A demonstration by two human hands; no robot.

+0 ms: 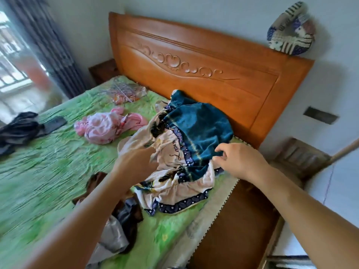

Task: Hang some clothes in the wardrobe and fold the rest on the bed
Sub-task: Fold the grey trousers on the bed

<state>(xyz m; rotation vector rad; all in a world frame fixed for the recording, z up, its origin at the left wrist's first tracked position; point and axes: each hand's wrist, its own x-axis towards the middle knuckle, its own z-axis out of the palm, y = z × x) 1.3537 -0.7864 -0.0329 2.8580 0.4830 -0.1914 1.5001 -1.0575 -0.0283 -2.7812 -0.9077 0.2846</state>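
A crumpled teal and cream patterned garment (196,129) lies on the green bedsheet (48,171) close to the headboard. My left hand (136,162) grips its cream left part. My right hand (235,158) pinches the teal edge on its right side. A pink garment (104,127) lies bunched to the left. Brown, dark and grey clothes (120,224) are heaped under my left forearm. Dark clothes (17,131) lie at the far left edge. Hangers on an orange patterned cloth (124,92) sit near the bed's far corner.
The carved wooden headboard (194,61) stands behind the pile, with a patterned cushion (291,30) on top. A dark flat object (55,123) lies on the sheet. A wooden chair (299,158) stands right of the bed. Curtain (44,43) and window are at the left.
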